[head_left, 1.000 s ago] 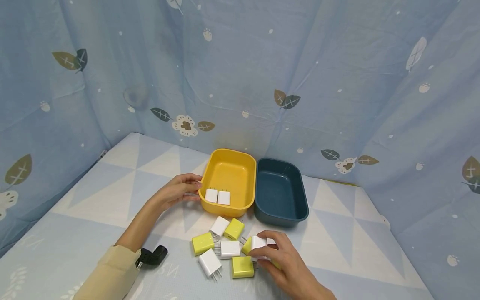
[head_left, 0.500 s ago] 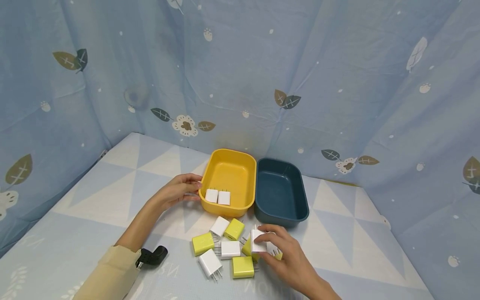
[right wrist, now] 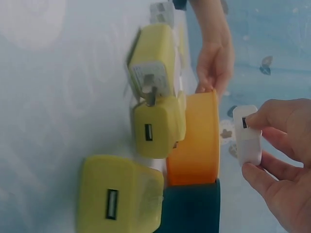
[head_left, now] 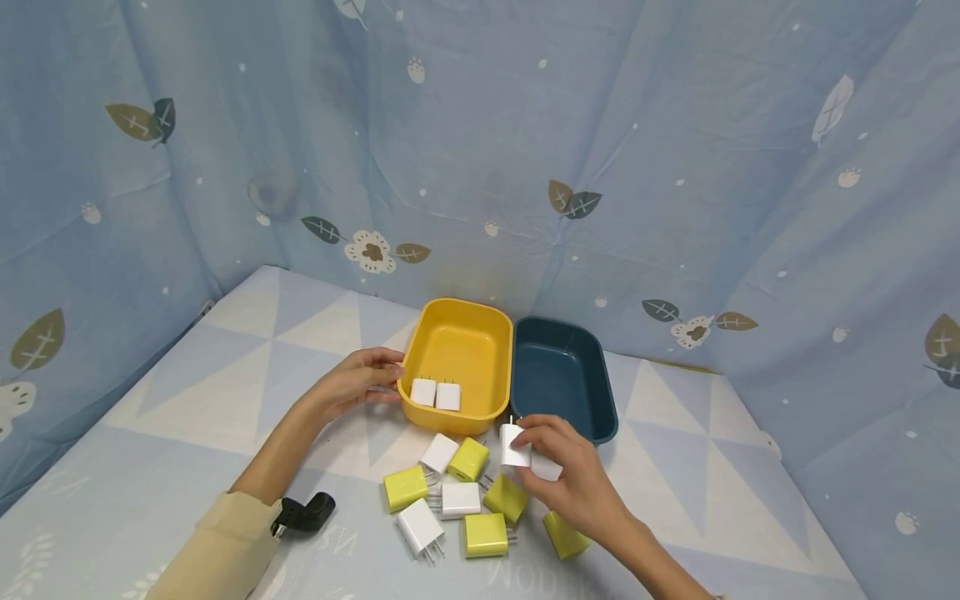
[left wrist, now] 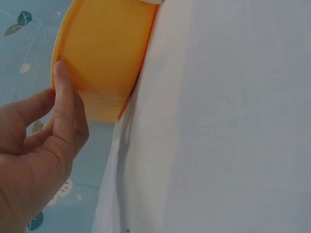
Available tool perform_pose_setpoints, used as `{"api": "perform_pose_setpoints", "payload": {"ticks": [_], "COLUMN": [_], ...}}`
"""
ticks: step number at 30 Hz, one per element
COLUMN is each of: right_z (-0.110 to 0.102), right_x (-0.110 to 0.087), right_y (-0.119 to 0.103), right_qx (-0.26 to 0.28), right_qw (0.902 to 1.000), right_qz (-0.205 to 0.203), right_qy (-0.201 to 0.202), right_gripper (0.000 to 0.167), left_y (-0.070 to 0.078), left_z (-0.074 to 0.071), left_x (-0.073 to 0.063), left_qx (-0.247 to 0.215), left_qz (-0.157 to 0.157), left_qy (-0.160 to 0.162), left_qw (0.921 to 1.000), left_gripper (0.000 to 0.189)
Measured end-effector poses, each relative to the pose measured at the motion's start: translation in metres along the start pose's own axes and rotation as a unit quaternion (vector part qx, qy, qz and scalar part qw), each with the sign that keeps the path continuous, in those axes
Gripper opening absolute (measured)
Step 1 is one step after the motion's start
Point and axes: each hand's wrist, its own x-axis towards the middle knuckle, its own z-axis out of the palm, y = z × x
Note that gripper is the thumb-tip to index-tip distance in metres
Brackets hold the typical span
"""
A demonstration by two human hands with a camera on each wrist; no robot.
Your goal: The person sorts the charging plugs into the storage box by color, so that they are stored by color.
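My right hand (head_left: 573, 471) pinches a white USB wall charger (head_left: 514, 447) between thumb and fingers, prongs pointing away. In the head view it overlaps the near edge of the dark blue bin (head_left: 564, 429); in the right wrist view the charger's USB port shows. My left hand (head_left: 363, 379) rests its fingers against the left side of the yellow bin (head_left: 453, 421), fingertips right at the rim (left wrist: 57, 48). Two white chargers (head_left: 447, 396) lie inside that bin. In front sit loose chargers, white ones (head_left: 459, 498) and yellow ones (head_left: 486, 535), mixed together.
The two bins stand side by side near the back curtain (head_left: 480, 150). One yellow charger (head_left: 566, 535) lies apart, below my right wrist. A black angled piece (head_left: 306, 511) shows at my left sleeve (head_left: 217, 546). A patterned cloth (head_left: 712, 500) covers the table.
My right hand has lifted the white charger away from the pile toward the bins, uncovering yellow chargers beneath. My left hand has stayed at the yellow bin.
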Motion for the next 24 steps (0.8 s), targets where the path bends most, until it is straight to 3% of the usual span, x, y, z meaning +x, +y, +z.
{"api": "perform_pose_setpoints", "payload": {"ticks": [12,24], "right_z": [-0.001,0.008], "right_x": [0.040,0.079], "right_y": [0.007,0.020], "right_qx": [0.012,0.004], "right_qw": [0.9996,0.9986], "right_qz": [-0.024,0.001], "right_qy": [-0.009,-0.053], "right_gripper": [0.028,0.020], "left_y": [0.000,0.000], "left_z": [0.000,0.000], "left_x": [0.001,0.000], "left_qx": [-0.005,-0.006], "left_qz": [0.001,0.003], "left_qy": [-0.002,-0.004], "left_qw": [1.0000,1.0000], "left_gripper": [0.048,0.047]}}
